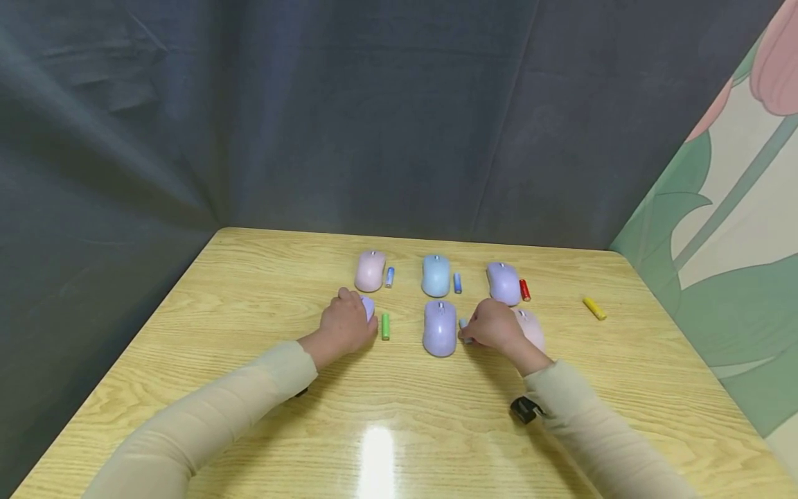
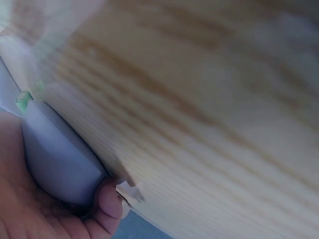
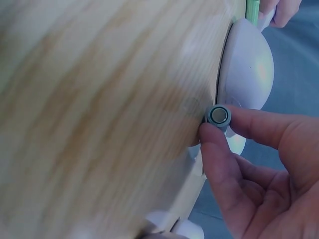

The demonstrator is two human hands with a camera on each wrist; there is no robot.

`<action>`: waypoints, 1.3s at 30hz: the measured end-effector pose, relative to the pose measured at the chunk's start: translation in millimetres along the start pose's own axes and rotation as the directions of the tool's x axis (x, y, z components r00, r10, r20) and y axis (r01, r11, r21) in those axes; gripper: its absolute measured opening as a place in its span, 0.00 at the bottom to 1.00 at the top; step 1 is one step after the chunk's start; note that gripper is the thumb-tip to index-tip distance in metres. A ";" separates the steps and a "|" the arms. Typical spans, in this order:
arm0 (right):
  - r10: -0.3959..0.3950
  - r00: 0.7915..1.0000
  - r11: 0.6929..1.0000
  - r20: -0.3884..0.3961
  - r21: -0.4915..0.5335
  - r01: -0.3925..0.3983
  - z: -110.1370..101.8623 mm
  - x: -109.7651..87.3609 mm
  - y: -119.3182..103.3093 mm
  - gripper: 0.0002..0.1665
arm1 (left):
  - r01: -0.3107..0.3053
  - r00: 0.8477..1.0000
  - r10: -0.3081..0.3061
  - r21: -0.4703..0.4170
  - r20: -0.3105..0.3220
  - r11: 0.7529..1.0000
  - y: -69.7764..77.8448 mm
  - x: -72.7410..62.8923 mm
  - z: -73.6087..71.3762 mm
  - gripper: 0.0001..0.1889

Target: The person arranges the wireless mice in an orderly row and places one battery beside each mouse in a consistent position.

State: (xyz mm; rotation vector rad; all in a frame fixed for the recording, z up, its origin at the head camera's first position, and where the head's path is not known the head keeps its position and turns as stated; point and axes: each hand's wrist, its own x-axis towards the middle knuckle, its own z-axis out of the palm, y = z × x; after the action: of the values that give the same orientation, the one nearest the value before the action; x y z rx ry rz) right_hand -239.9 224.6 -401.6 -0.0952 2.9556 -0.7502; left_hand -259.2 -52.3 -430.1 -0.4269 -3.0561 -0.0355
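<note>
In the head view my left hand (image 1: pixel 346 323) holds a light purple computer mouse (image 1: pixel 368 308) against the table, its fingers curled round the mouse's sides. The left wrist view shows that mouse (image 2: pixel 62 154) inside the hand. A green battery (image 1: pixel 385 326) lies just right of it. My right hand (image 1: pixel 495 327) pinches a pale grey-blue battery (image 1: pixel 464 330) between thumb and finger. In the right wrist view the round end of this battery (image 3: pixel 219 115) faces the camera, close to the tabletop. Left of it sits a purple mouse (image 1: pixel 440 328); a pink mouse (image 1: pixel 528 328) is partly hidden by the right hand.
Along the back of the wooden table (image 1: pixel 280 270) stand a pink mouse (image 1: pixel 370 271) and a blue mouse (image 1: pixel 436 276), each beside a blue battery, and a purple mouse (image 1: pixel 503 283) beside a red battery (image 1: pixel 525 290). A yellow battery (image 1: pixel 595 308) lies far right. Behind hangs a dark curtain (image 1: pixel 374 125).
</note>
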 end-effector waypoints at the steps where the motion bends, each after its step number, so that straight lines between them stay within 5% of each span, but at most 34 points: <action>1: -0.003 1.000 1.000 -0.002 -0.006 0.003 0.3 0.1 -0.5 0.15 | 0.000 1.000 0.000 -0.001 0.000 1.000 0.0 0.0 0.1 0.30; 39: -0.005 1.000 0.997 0.018 -0.072 0.006 -2.2 -3.2 -9.5 0.18 | 0.019 0.999 -0.019 -0.009 0.025 1.000 1.7 0.4 -2.6 0.31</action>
State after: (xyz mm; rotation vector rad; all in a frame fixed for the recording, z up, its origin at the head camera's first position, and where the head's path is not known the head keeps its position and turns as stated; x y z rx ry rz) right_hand -236.6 217.6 -394.9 -0.1143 2.9668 -0.6405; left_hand -259.0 -50.7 -427.5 -0.4021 -3.0862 -0.0454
